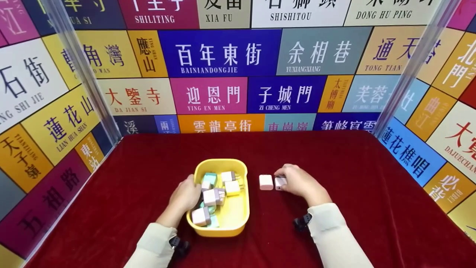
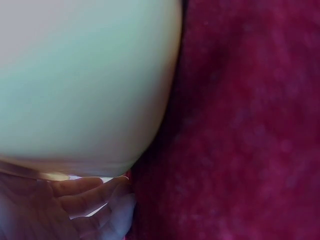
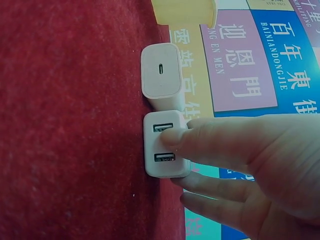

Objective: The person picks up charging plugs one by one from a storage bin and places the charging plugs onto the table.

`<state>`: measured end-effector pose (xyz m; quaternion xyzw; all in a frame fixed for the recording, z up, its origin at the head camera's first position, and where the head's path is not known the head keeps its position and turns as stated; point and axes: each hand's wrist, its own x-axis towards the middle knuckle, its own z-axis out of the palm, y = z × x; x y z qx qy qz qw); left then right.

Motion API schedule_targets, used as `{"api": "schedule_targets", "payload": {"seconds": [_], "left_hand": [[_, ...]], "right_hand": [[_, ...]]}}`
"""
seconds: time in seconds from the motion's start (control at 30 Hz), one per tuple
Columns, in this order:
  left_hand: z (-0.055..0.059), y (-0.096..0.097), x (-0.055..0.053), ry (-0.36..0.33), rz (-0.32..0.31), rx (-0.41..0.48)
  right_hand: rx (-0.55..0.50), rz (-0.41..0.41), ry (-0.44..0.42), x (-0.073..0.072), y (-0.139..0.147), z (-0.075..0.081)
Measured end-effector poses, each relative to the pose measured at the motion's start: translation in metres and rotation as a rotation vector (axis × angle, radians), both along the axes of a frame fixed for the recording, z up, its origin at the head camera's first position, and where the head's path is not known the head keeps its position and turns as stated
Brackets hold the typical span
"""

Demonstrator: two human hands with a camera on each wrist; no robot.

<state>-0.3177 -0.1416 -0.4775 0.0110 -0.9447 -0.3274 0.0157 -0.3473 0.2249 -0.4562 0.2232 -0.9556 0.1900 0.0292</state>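
My left hand (image 1: 187, 192) grips the left wall of a yellow plastic tub (image 1: 241, 217); its fingers (image 2: 85, 200) show at the bottom of the left wrist view, partly hidden. Several plug chargers lie jumbled in the tub, among them a white and grey one (image 1: 210, 197) and a teal one (image 1: 210, 179). To the tub's right, my right hand (image 1: 299, 180) pinches a white charger with two USB ports (image 3: 162, 145), which sits on the red cloth. Directly beside it stands another white charger (image 1: 266, 182), its single small port (image 3: 161, 69) facing the right wrist camera.
A dark red cloth (image 1: 156, 152) covers the table. Panels printed with colourful place-name signs (image 1: 223, 52) rise at the back and both sides, with clear corner posts (image 1: 401, 67) between them. A dark wrist camera (image 1: 302, 222) sits at my right cuff.
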Motion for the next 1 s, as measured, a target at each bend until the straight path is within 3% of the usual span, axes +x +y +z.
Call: {"api": "schedule_targets", "payload": {"seconds": [0.47, 1.0], "left_hand": [[0.000, 0.001, 0.000, 0.008, -0.003, 0.003], [0.003, -0.001, 0.002, 0.014, -0.006, 0.005]], "right_hand": [[-0.053, -0.047, -0.042, 0.002, 0.001, 0.012], [-0.037, -0.009, 0.043, 0.013, -0.007, 0.031]]}}
